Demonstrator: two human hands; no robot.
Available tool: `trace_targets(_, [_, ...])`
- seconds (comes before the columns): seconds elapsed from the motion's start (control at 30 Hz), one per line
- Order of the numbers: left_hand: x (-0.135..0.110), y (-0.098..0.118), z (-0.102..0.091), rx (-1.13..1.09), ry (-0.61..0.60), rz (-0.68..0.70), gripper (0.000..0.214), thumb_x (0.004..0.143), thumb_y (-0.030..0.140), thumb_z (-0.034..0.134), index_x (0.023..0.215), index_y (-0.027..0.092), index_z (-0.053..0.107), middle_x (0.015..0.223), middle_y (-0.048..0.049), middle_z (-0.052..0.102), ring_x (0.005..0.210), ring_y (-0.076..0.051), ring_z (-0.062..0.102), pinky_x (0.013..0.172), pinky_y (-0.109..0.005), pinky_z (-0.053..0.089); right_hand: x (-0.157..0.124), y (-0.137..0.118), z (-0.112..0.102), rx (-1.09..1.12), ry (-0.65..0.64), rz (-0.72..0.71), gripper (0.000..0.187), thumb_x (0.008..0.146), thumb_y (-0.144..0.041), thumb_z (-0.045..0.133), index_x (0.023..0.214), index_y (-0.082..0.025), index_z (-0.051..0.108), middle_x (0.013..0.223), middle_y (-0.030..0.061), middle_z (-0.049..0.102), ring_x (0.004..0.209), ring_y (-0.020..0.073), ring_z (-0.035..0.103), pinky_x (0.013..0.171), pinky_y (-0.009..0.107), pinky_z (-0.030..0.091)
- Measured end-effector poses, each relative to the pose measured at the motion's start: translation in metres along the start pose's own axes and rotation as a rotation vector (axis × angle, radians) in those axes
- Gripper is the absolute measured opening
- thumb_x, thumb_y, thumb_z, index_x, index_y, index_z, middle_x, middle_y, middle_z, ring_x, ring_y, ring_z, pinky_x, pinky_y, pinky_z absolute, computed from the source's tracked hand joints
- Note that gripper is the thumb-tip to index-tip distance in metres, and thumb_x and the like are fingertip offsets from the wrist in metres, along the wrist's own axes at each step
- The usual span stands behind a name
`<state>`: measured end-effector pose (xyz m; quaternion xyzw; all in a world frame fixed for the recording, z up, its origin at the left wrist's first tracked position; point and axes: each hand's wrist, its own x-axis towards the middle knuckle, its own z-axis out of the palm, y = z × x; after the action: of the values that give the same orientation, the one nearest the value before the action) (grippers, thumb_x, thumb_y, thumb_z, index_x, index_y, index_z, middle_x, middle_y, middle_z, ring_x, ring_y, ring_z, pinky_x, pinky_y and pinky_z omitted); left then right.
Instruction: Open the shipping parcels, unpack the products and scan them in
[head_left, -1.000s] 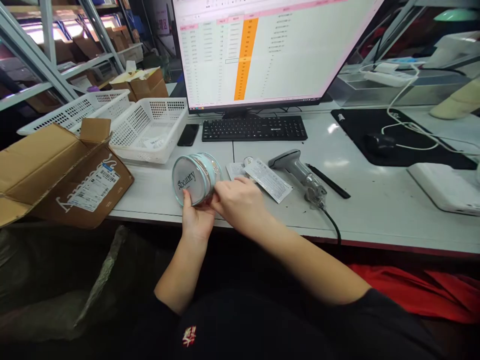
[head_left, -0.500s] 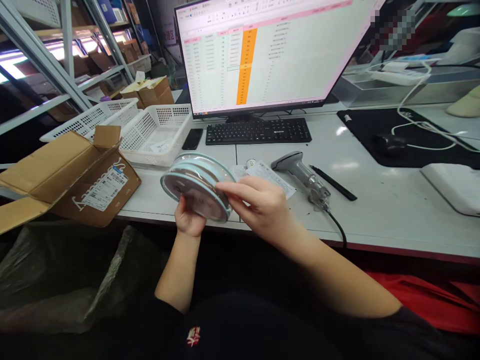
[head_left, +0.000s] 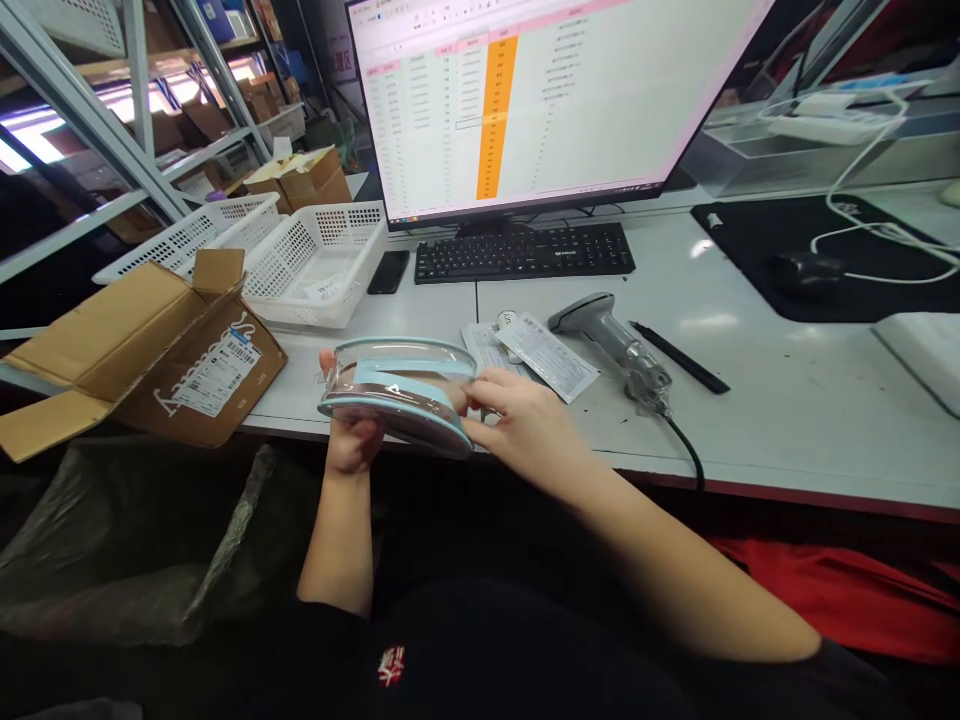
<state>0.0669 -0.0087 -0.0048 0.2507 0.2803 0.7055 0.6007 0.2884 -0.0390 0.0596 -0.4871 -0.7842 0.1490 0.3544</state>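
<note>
A round clear plastic case with pale blue bands (head_left: 401, 385) is held at the desk's front edge, seen side-on. My left hand (head_left: 349, 440) grips it from below and behind, with a fingertip showing over its far left rim. My right hand (head_left: 525, 425) is closed on the case's right side, its fingers pinching the rim. Small printed sachets (head_left: 544, 350) lie on the desk just behind my right hand. A grey barcode scanner (head_left: 607, 335) lies to their right.
An open cardboard box (head_left: 142, 350) with a shipping label sits at the left. White mesh baskets (head_left: 315, 265), a phone (head_left: 388, 271), a keyboard (head_left: 525, 252) and a monitor (head_left: 540, 100) stand behind. A black pen (head_left: 679, 357) and a mouse mat (head_left: 817, 255) are to the right.
The round case has been turned from facing me to lying nearly flat, edge-on. Both hands kept hold and shifted with it, and the view has tilted slightly.
</note>
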Motion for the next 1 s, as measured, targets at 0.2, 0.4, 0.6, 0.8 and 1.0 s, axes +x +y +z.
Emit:
trace_targets(0.2, [-0.008,-0.018,0.003,-0.09,-0.011,0.116,0.085,0.063,0.02,0.095,0.136,0.047,0.061,0.13,0.0023,0.071,0.112,-0.019,0.071,0.099,-0.033,0.057,0.011,0.019,0.014,0.166,-0.061,0.113,0.027,0.082,-0.03,0.073,0.107,-0.022,0.067,0.09,0.0019,0.062,0.077,0.0177,0.057,0.068,0.03,0.044])
trace_targets(0.4, [-0.002,-0.031,0.015,-0.214,0.085,-0.014,0.038,0.092,0.027,0.073,0.129,0.031,0.068,0.131,-0.0048,0.073,0.124,-0.021,0.068,0.109,-0.04,0.054,0.038,0.027,0.026,0.369,-0.089,0.055,0.028,0.085,-0.031,0.063,0.063,-0.021,0.049,0.082,0.0007,0.052,0.076,0.0158,0.053,0.072,0.031,0.045])
trace_targets(0.6, [0.048,-0.006,-0.01,-0.026,0.304,-0.05,0.033,0.104,0.035,0.054,0.131,0.021,0.064,0.131,-0.0118,0.073,0.124,-0.023,0.068,0.11,-0.043,0.054,0.063,0.035,0.001,0.726,0.181,0.202,0.038,0.088,-0.056,0.065,0.11,-0.025,0.061,0.106,0.0042,0.069,0.094,0.0224,0.063,0.073,0.033,0.052])
trace_targets(0.8, [0.09,0.05,-0.041,0.776,0.319,0.174,0.086,0.078,0.016,0.082,0.155,0.023,0.044,0.173,-0.0157,0.026,0.156,-0.031,0.038,0.13,-0.047,0.028,0.054,0.068,0.002,0.913,0.165,0.344,0.056,0.085,-0.067,0.066,0.125,-0.029,0.055,0.101,0.005,0.071,0.08,0.0205,0.065,0.063,0.032,0.054])
trace_targets(1.0, [0.003,0.016,0.012,0.433,0.018,0.435,0.078,0.078,0.041,0.086,0.148,0.036,0.053,0.17,-0.0008,0.035,0.164,-0.029,0.018,0.131,-0.043,0.027,0.025,0.056,0.03,1.123,0.048,0.419,0.05,0.083,-0.044,0.064,0.131,-0.034,0.054,0.117,0.0048,0.07,0.086,0.0221,0.067,0.063,0.037,0.059])
